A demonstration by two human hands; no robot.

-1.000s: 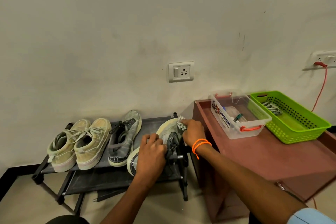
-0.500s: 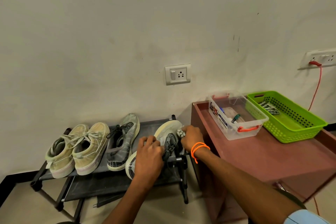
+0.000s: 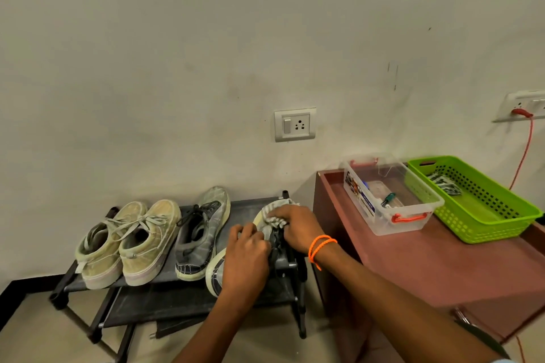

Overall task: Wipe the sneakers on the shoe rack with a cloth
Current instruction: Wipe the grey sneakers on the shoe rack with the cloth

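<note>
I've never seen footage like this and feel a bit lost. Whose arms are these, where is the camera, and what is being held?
The camera sits on a person's head and looks forward and down, so the two arms reaching in from below are that person's own. No machine is involved.

Against the wall stands a low black shoe rack with two beige sneakers and a grey sneaker. The left hand grips a fourth sneaker, tipped on its side. The right hand, with an orange band on its wrist, presses a striped cloth onto that shoe's toe.

To the right, a reddish cabinet carries a clear plastic box and a green basket.
</note>
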